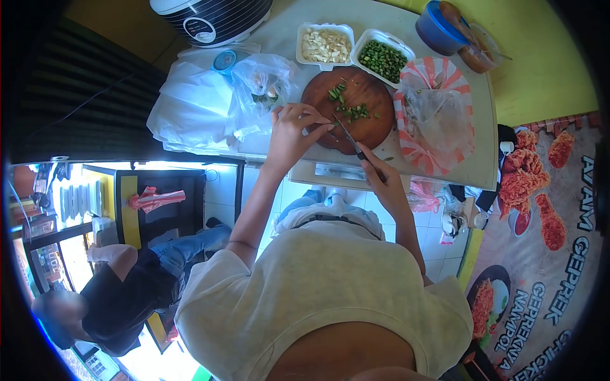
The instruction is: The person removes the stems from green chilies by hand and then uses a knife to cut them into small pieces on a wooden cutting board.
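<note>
A round wooden cutting board lies on the table with chopped green pieces on it, perhaps chili or bean. My right hand grips the dark handle of a knife, whose blade points up and left across the board. At the board's left edge, my left hand is closed in a pinch beside the blade, on what seems a small green vegetable piece, mostly hidden by the fingers. Behind the board stand a white foam box of pale chopped pieces and another of chopped green pieces.
A red-and-white striped plastic bag lies right of the board. Clear plastic bags and white sheets cover the left side. A rice cooker and blue tub stand behind. Another person is at the lower left.
</note>
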Tool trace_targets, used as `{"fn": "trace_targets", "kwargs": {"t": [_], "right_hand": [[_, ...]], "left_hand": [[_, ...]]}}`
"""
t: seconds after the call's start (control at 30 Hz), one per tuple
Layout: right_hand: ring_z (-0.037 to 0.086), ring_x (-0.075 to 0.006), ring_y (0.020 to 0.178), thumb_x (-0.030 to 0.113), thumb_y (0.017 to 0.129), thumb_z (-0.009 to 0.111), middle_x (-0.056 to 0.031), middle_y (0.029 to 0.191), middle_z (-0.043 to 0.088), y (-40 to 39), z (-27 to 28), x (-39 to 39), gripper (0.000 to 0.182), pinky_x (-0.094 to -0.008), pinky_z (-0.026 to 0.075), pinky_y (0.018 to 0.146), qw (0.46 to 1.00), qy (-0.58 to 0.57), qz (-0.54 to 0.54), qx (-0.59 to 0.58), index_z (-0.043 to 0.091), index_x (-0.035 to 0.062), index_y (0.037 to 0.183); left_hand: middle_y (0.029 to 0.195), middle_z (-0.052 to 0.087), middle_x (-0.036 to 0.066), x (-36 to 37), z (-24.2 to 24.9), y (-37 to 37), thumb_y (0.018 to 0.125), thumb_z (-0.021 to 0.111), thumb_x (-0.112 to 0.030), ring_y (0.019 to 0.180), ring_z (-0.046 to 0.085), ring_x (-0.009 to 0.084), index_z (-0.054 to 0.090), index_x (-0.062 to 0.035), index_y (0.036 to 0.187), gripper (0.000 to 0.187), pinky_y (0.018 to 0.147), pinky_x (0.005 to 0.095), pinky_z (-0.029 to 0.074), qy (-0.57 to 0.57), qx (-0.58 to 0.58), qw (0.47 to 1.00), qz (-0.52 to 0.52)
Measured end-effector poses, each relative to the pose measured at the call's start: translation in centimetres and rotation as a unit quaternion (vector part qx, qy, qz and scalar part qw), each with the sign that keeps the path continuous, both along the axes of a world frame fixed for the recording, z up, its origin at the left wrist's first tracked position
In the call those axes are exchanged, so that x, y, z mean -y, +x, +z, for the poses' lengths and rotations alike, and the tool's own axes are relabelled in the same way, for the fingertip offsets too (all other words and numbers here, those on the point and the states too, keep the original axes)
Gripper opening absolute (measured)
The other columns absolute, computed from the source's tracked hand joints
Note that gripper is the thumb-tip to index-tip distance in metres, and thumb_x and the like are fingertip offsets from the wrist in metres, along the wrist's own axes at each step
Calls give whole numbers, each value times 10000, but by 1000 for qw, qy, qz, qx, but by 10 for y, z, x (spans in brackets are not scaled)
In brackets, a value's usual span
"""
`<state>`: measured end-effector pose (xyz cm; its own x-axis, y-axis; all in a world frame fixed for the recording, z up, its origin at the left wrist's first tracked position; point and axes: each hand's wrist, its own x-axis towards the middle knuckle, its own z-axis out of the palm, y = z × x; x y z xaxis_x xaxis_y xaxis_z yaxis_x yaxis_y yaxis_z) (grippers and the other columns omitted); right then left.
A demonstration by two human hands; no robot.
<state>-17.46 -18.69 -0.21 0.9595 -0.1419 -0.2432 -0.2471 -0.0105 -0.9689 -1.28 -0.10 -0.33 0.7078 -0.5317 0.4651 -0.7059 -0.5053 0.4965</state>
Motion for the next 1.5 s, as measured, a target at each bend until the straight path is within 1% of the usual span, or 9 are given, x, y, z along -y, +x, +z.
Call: {"fn": "trace_targets", "kwargs": {"t": [0.37,0.47,0.67,0.77,0.83,0.93,1.27,1.37,1.5], "right_hand": [[318,-52,649,165,1025,543,45,735,397,2,15,0,419,-218,296,565,998,-52,14,-24,518,125,1441],[330,-60,651,178,1026,542,20,756,451,11,14,1,416,-225,317,574,996,-72,24,-44,521,119,1437],[420,-69,658,206,1026,546,-35,907,607,32,0,9,418,-256,391,603,990,-127,43,51,523,80,1424],[415,-50,631,235,1026,552,9,799,564,31,5,14,435,-236,368,576,994,-81,46,49,517,97,1437],[373,-30,599,265,1027,555,65,696,435,28,17,17,451,-209,313,546,1000,11,7,-15,504,140,1458],[333,-17,580,277,1029,555,95,664,315,28,22,19,462,-194,260,530,1000,6,-23,10,486,174,1474],[328,-13,549,265,1034,548,92,654,336,10,12,25,461,-198,258,502,997,27,-69,29,481,149,1475],[323,-14,531,264,1033,550,89,643,336,5,8,26,464,-201,253,487,996,42,-80,25,480,137,1474],[329,-16,530,270,1033,553,86,626,329,3,4,23,470,-201,251,484,996,37,-83,23,474,140,1478]], "left_hand": [[950,653,-40,2,-11,-4,760,821,-206,978,582,184,807,-206,893,134,940,390,360,-53,-15,998,19],[961,645,-38,2,-10,-4,763,819,-201,983,577,188,808,-216,894,133,939,390,359,-54,-21,998,15],[987,639,-36,2,-10,-9,761,819,-216,995,571,190,809,-235,894,135,944,390,354,-38,-9,999,12],[985,641,-36,2,-9,-10,757,821,-227,999,570,190,807,-223,886,129,941,393,353,-42,-24,998,31],[986,647,-34,6,-7,-8,757,819,-234,1015,568,187,806,-213,878,124,937,398,355,-28,-23,998,48],[980,640,-37,19,-8,0,759,807,-280,1009,571,196,801,-217,853,113,926,401,361,-31,5,998,46],[999,672,-23,30,13,18,779,798,-284,997,594,211,799,-211,919,158,918,390,375,-18,-39,999,12],[1041,672,-27,29,23,44,832,730,-229,1046,593,216,782,-246,986,164,962,387,370,54,24,998,-26],[1101,655,-43,33,33,73,830,709,-207,1134,561,187,779,-247,959,152,1033,405,353,103,76,985,-114]]}}
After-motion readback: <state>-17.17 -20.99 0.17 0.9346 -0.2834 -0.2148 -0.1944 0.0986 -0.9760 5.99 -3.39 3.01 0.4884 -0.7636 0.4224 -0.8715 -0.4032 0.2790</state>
